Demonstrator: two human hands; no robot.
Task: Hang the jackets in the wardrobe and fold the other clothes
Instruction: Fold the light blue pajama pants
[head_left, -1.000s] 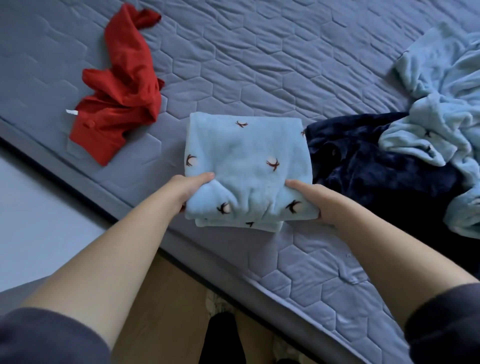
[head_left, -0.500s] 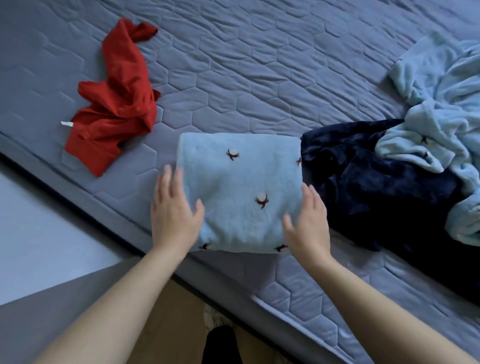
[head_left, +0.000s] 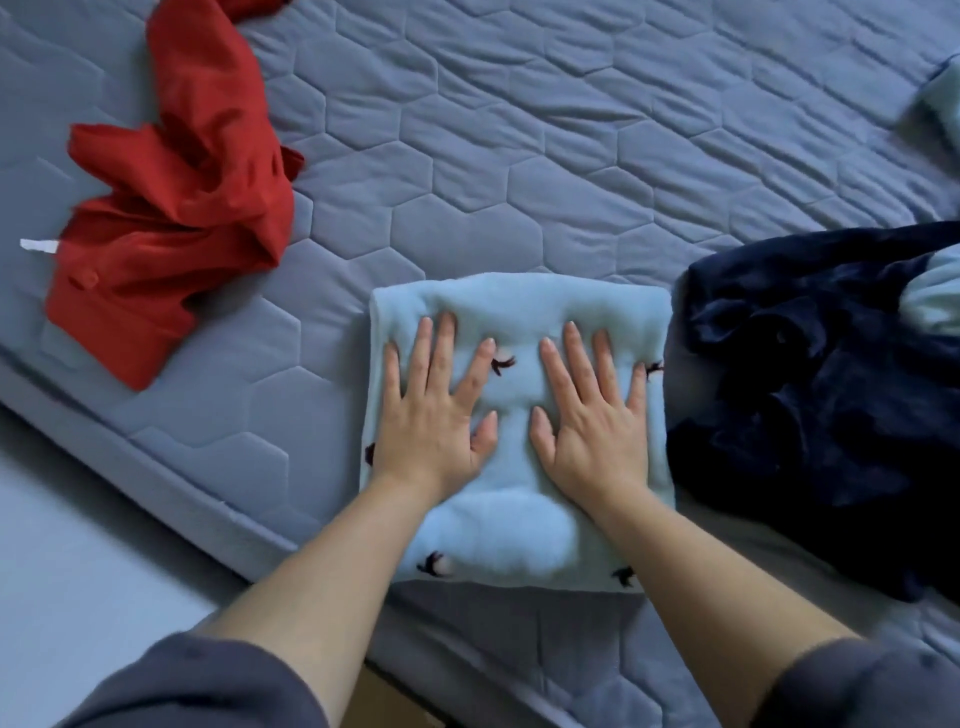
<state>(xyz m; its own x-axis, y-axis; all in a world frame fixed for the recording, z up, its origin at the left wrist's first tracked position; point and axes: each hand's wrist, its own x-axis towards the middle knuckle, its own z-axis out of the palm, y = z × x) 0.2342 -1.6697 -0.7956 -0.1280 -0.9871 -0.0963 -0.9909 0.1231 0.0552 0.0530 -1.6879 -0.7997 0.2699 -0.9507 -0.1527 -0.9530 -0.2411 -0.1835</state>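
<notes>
Having been lowered onto the bed (head_left: 519, 156), the folded blue garment (head_left: 514, 530) is now pressed by the flat, straight-fingered left hand (head_left: 434, 410) and right hand (head_left: 592, 415); this fold is judged finished.

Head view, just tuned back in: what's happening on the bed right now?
A person presses both hands flat, fingers spread, on a folded light-blue garment near the front edge of the quilted mattress. The left hand is on its left half and the right hand on its right half. The fold looks finished. A crumpled red garment lies unfolded to the left, and a dark navy garment is heaped right beside the blue one, not yet folded.
</notes>
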